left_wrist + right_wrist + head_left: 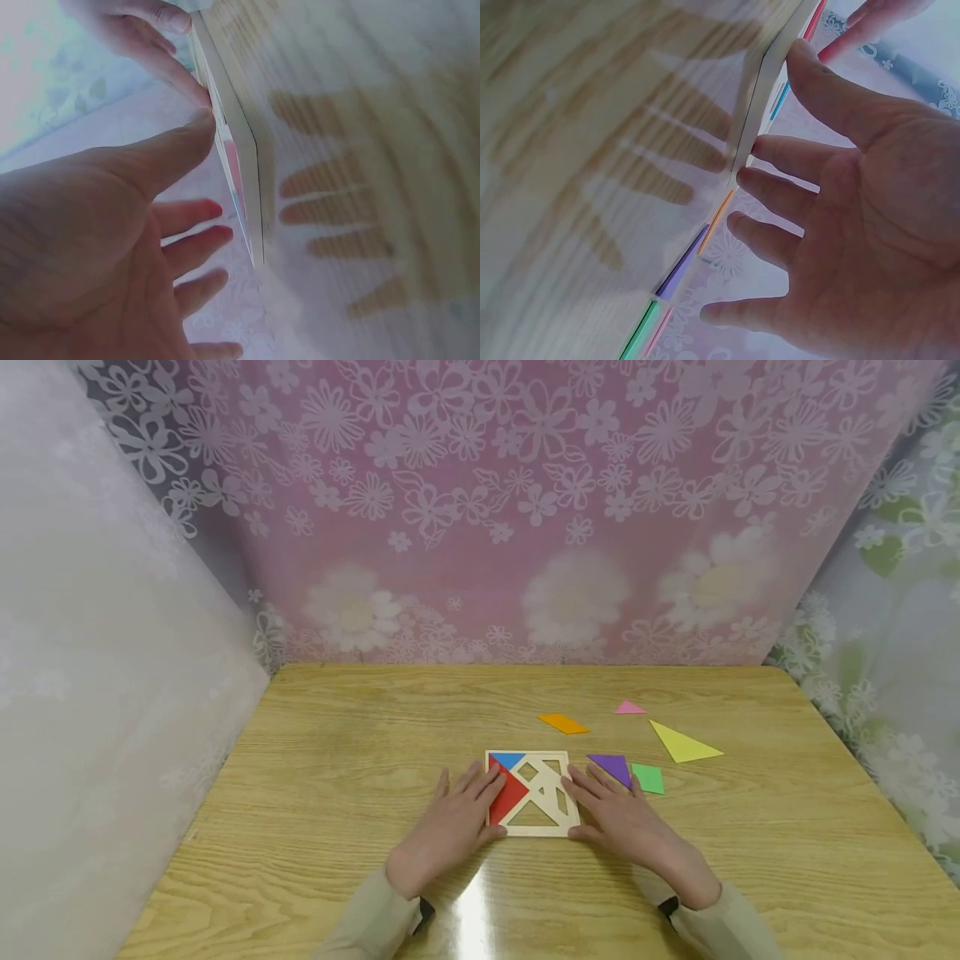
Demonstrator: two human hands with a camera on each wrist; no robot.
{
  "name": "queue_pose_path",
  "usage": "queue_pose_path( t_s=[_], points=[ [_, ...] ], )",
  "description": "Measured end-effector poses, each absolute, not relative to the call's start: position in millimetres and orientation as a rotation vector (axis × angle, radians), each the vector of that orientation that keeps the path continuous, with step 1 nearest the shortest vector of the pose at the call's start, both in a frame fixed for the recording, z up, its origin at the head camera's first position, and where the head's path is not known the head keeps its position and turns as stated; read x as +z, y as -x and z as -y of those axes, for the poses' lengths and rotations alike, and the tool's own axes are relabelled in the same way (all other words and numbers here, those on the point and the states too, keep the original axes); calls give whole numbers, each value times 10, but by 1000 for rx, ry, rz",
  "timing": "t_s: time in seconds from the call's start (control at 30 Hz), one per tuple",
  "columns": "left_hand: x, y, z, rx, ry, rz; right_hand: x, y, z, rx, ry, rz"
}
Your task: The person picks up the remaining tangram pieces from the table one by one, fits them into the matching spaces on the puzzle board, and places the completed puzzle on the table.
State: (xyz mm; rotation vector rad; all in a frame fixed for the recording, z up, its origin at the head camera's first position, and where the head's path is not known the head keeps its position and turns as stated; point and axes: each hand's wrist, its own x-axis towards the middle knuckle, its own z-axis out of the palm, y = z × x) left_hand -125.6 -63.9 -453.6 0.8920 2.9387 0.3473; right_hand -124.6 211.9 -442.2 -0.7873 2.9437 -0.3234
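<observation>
A square wooden tangram tray lies flat on the table between both hands. Set in its left side is a red triangle, with a blue triangle at the far left corner; the other cut-outs show bare wood. My left hand has its fingers spread over the tray's left edge, overlapping the red triangle, thumb at the near corner. Along the right edge my right hand touches the tray with extended fingers and thumb. Its outer fingers reach by a purple triangle, partly covering it.
Beside the purple triangle lies a green square. Farther back are an orange parallelogram, a pink triangle and a large yellow triangle. A pink floral curtain hangs at the wooden table's far edge.
</observation>
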Motion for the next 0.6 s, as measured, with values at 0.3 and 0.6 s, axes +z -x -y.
queue_pose_path(
  t_s=[0.3, 0.6],
  points=[
    [-4537, 1275, 589, 321, -897, -2863, -4405, 1319, -2153, -364, 815, -2888],
    [-4550, 1276, 576, 341, -914, -2868, -4256, 1704, -2619, -504, 722, -3107]
  ],
)
